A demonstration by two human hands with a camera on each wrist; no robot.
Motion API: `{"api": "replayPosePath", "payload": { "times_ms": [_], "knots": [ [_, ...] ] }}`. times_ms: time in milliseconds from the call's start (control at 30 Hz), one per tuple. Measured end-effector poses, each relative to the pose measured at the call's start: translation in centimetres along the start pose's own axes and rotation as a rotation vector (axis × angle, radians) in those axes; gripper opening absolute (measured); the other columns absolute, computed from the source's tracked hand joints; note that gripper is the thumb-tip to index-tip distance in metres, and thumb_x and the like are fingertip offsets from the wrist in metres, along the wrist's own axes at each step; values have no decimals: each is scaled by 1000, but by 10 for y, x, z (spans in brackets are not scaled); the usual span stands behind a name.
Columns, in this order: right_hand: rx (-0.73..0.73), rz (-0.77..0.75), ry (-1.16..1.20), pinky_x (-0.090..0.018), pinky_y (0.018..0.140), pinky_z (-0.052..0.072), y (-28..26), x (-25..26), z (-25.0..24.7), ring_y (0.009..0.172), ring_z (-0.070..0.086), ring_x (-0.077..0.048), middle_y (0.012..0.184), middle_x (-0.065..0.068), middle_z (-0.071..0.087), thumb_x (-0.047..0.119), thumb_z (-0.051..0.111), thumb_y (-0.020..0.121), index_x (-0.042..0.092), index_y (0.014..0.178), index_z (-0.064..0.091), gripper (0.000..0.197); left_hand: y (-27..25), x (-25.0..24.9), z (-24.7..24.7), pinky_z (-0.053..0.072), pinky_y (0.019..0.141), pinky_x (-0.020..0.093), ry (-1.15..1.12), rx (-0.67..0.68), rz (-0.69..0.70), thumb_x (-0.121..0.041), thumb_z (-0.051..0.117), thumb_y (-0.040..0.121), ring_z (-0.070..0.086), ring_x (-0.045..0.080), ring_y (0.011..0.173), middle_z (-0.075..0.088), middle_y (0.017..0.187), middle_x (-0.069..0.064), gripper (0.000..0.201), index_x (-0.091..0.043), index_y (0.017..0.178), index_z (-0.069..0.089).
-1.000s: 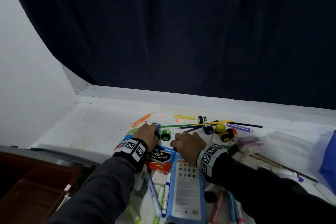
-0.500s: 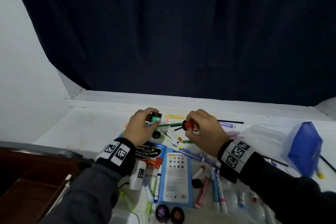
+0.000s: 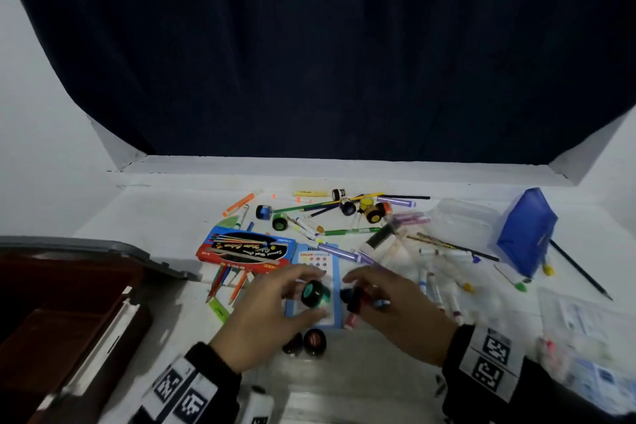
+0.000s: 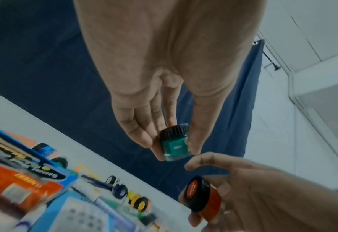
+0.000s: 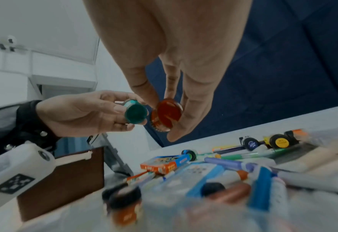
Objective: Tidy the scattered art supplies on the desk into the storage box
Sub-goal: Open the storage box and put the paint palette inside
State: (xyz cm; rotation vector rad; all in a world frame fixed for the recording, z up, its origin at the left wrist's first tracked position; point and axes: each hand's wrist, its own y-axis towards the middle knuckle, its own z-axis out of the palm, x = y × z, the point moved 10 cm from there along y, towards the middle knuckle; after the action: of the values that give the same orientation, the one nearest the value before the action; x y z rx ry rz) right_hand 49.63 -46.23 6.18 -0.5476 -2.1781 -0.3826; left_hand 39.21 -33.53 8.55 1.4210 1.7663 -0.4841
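Note:
My left hand [image 3: 315, 293] pinches a small teal paint jar [image 3: 314, 293] with a black cap between thumb and fingers. The left wrist view shows this jar [image 4: 174, 146] held by its sides. My right hand [image 3: 358, 296] grips a red paint jar [image 3: 356, 299] with a black cap, close beside the teal one. From the right wrist both jars show their bottoms, red jar [image 5: 167, 114] and teal jar [image 5: 135, 113], almost touching. Both hands hover above the near middle of the white desk [image 3: 155, 217]. A brown box [image 3: 69, 320] with a grey lid stands at the left.
Pens, pencils and several paint jars [image 3: 373, 212] lie scattered at the far middle. A red-and-blue pencil pack [image 3: 246, 248] and a blue colour card [image 3: 330, 263] lie under the hands, with two dark jars [image 3: 315, 341] nearer me. A clear tub [image 3: 464, 220] and blue lid [image 3: 526, 231] sit right.
Both hands picked jars off the far desk, lifted them, and have drawn back toward me over the blue card. The jars are closer together now.

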Motion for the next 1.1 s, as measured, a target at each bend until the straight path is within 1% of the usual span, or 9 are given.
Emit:
{"api": "replayPosePath", "payload": {
  "times_ms": [133, 267, 367, 500, 567, 667, 833, 933, 1100],
  "knots": [
    [59, -87, -236, -17, 83, 45, -20, -3, 17, 94, 51, -1, 106, 13, 50, 31, 61, 79, 33, 107, 64, 28, -12, 0, 31, 42, 87, 6, 167, 106, 68, -30, 82, 78, 58, -7, 101, 65, 106, -22, 36, -31, 112, 69],
    [98, -86, -344, -28, 83, 48, -28, -1, 21, 90, 54, -8, 101, 8, 58, 26, 64, 78, 24, 94, 65, 17, -10, -4, 54, 37, 79, 2, 260, 184, 102, -30, 82, 76, 57, -3, 95, 66, 103, -15, 34, -29, 108, 70],
    [133, -41, -411, -27, 85, 47, -28, -6, 23, 93, 57, -11, 102, 6, 64, 28, 65, 80, 23, 98, 64, 18, -4, 1, 66, 44, 81, 12, 322, 188, 101, -28, 81, 74, 60, 4, 94, 68, 100, -13, 31, -29, 103, 70],
    [100, -39, -435, -19, 78, 37, -27, -12, 25, 93, 48, -6, 105, 9, 63, 33, 66, 82, 29, 103, 63, 22, -2, 10, 82, 47, 86, 30, 473, 216, 89, -29, 75, 78, 59, 15, 100, 68, 104, -7, 28, -28, 105, 70],
    [81, -15, -378, -15, 76, 39, -27, -16, 23, 91, 53, -4, 103, 10, 65, 34, 67, 82, 30, 105, 64, 23, -1, 13, 85, 46, 89, 31, 531, 225, 82, -28, 73, 79, 59, 17, 103, 68, 107, -6, 27, -27, 106, 69],
    [98, -32, -406, -21, 85, 46, -27, -12, 24, 98, 59, -10, 107, 6, 66, 33, 65, 86, 25, 108, 65, 24, -1, 18, 86, 47, 92, 38, 577, 242, 59, -31, 71, 78, 60, 16, 104, 66, 108, -8, 29, -32, 107, 67],
    [168, -78, -685, -39, 94, 44, -24, -10, 37, 114, 50, -20, 122, 1, 58, 36, 57, 90, 23, 115, 61, 29, 1, 22, 83, 47, 94, 37, 609, 245, 32, -42, 72, 78, 63, 13, 103, 69, 108, -11, 31, -33, 107, 68],
    [206, -36, -718, -40, 96, 43, -21, -13, 40, 118, 49, -22, 129, -1, 51, 38, 61, 87, 23, 122, 54, 38, 1, 20, 82, 47, 93, 35, 618, 244, 40, -43, 73, 79, 63, 14, 102, 70, 108, -10, 30, -31, 107, 69],
    [256, 25, -684, -36, 89, 48, -15, -11, 40, 108, 58, -24, 120, -3, 61, 33, 67, 85, 21, 116, 54, 35, 2, 17, 82, 49, 90, 32, 638, 228, 51, -38, 75, 78, 65, 18, 102, 73, 107, -7, 30, -29, 106, 71]
  ]
}}
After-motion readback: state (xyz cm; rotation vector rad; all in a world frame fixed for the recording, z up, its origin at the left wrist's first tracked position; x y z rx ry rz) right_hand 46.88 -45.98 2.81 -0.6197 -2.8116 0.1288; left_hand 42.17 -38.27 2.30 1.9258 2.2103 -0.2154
